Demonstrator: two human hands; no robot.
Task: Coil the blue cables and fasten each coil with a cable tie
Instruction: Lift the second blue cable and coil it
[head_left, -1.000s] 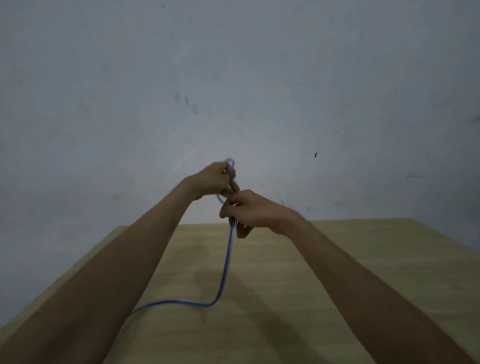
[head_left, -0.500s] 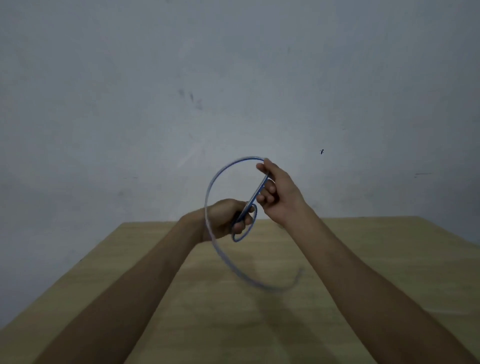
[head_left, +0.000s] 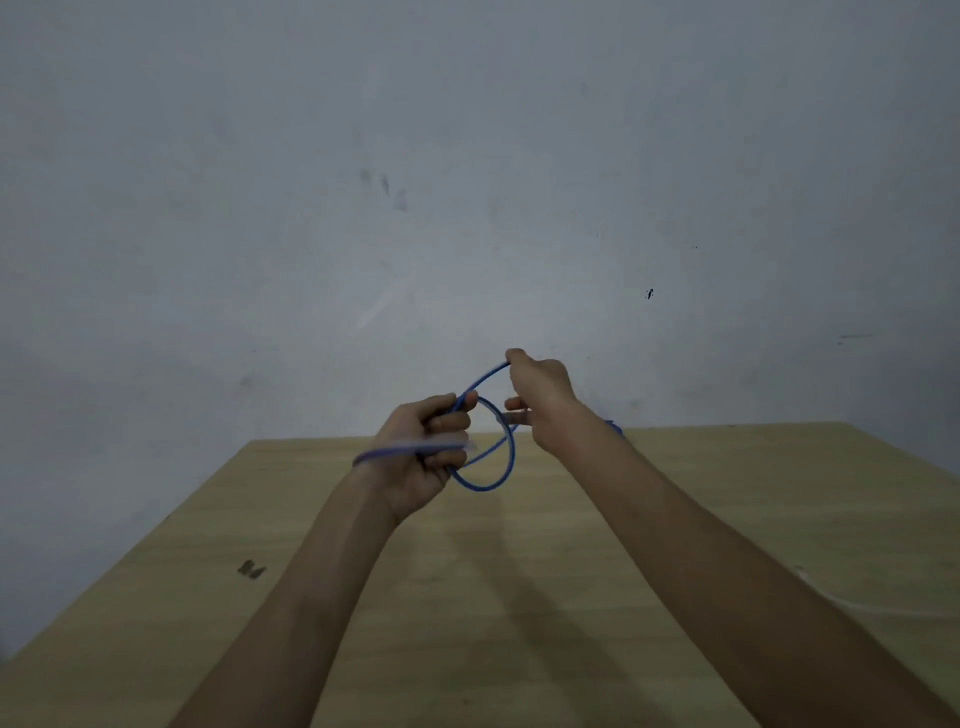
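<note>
A thin blue cable (head_left: 506, 470) is held in the air above the far part of the wooden table (head_left: 519, 597). My left hand (head_left: 423, 457) grips a small loop of it, which hangs to the right of the fist. A blurred stretch of cable crosses the left wrist. My right hand (head_left: 540, 392) is higher and to the right, pinching the cable between thumb and fingers. A short bit of blue shows behind the right wrist. No cable tie is visible.
A plain grey wall (head_left: 467, 208) rises right behind the table's far edge. A small dark mark (head_left: 251, 569) lies on the tabletop at the left. A faint pale line (head_left: 852, 603) lies on the table near the right edge.
The cable, which trailed down to the table, is now lifted clear and wound into a loop. The large loop has shrunk to a smaller one at my left hand; my right hand moved right.
</note>
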